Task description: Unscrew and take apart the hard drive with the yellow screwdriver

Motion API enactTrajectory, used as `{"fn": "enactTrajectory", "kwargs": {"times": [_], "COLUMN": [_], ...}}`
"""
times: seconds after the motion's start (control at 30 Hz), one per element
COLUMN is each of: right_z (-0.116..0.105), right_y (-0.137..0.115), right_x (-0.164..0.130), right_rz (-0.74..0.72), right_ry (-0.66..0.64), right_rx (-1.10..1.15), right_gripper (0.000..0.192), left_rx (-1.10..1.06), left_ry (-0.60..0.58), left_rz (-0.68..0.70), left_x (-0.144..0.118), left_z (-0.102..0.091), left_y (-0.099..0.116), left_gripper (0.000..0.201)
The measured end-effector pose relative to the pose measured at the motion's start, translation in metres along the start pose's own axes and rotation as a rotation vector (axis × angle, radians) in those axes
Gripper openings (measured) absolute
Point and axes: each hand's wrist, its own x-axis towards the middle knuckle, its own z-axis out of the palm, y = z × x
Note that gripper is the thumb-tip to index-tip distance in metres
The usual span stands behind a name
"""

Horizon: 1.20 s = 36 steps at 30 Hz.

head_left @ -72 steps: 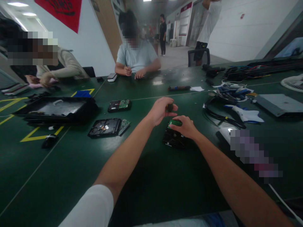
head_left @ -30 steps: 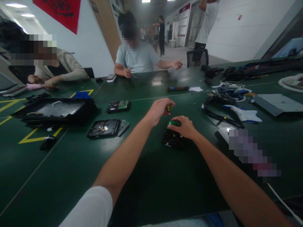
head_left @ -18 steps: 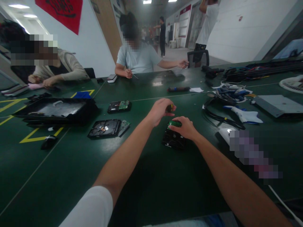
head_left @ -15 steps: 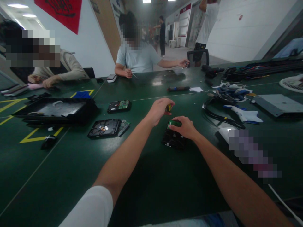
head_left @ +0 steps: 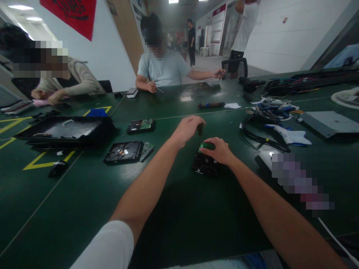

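Note:
In front of me a black hard drive lies on the green table, a green circuit board at its far end. My right hand grips the drive's far right side, thumb across the board. Above and left of it, my left hand is closed around the short handle of a screwdriver; its shaft cannot be made out. Left of my forearm lie another hard drive, a loose circuit board beside it, and a third drive farther back.
A black tray stands at the left. To the right are bundled cables, a white-and-blue glove and a grey metal box. A dark tube-shaped tool lies farther back. Two people sit across the table.
The left hand has shifted slightly left, and the yellow on the handle in its fingers no longer shows clearly. The right hand and the hard drive have stayed in place.

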Motion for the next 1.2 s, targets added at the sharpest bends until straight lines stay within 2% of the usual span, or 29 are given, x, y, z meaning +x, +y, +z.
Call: {"fn": "enactTrajectory", "kwargs": {"times": [0.1,0.23,0.3,0.43,0.63,0.9,1.1,1.2], "right_z": [0.0006,0.0012,0.0012,0.0013,0.0024,0.0005,0.0046,0.0055], "right_y": [0.0012,0.0019,0.0017,0.0015,0.0019,-0.0003,0.0048,0.0054], "right_x": [0.0,-0.0005,-0.0008,-0.0005,0.0003,-0.0006,0.0011,0.0012], "right_rz": [0.002,0.009,0.013,-0.004,-0.001,0.019,-0.003,-0.002], "right_ry": [0.002,0.006,0.017,0.019,0.021,0.003,0.016,0.017], "right_rx": [0.0,-0.018,-0.029,-0.023,-0.021,-0.037,-0.014,-0.014], "right_gripper": [0.045,0.048,0.048,0.048,0.048,0.053,0.05,0.048], "left_rx": [0.007,-0.2,-0.28,-0.316,-0.218,-0.353,-0.228,-0.229], "left_ry": [-0.044,-0.124,-0.144,-0.18,-0.196,-0.217,-0.197,-0.182], "left_rz": [-0.046,-0.21,-0.243,-0.237,-0.206,-0.329,-0.268,-0.282], "left_x": [-0.0008,-0.0031,-0.0034,-0.0012,-0.0015,-0.0032,-0.0021,-0.0035], "left_z": [-0.0035,-0.0019,-0.0002,0.0004,-0.0011,-0.0009,-0.0044,-0.0036], "left_y": [0.0015,0.0008,-0.0006,-0.0036,-0.0017,-0.0011,-0.0015,-0.0002], "left_gripper": [0.026,0.024,0.024,0.029,0.029,0.027,0.034,0.032]}}
